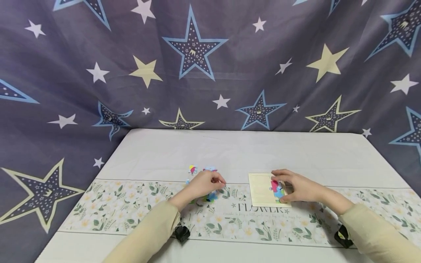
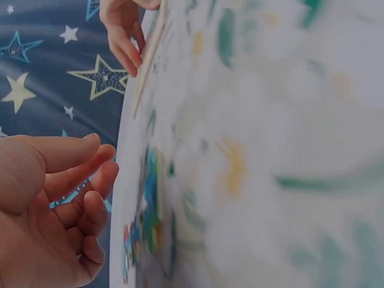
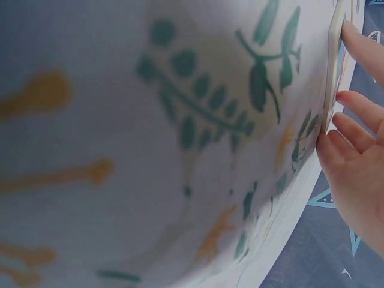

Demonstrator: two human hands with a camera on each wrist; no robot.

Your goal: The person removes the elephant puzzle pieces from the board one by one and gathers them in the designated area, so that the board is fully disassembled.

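Note:
A pale wooden puzzle board (image 1: pixel 261 190) lies on the table, with joined colourful jigsaw pieces (image 1: pixel 277 189) along its right side. My right hand (image 1: pixel 300 187) rests at the board's right part, thumb and fingers spread around those pieces; in the right wrist view its fingertips touch the board's edge (image 3: pixel 331 72). My left hand (image 1: pixel 204 182) hovers over loose jigsaw pieces (image 1: pixel 212 196), fingers loosely curled. In the left wrist view, nothing shows between the left thumb and fingers (image 2: pixel 72 159). Some pieces are partly hidden beneath that hand.
A loose jigsaw piece (image 1: pixel 192 169) with a balloon-like picture lies beyond the left hand. The white table (image 1: pixel 230 149) carries a floral printed band (image 1: pixel 131 204). A dark star-patterned curtain (image 1: pixel 210 95) hangs behind it.

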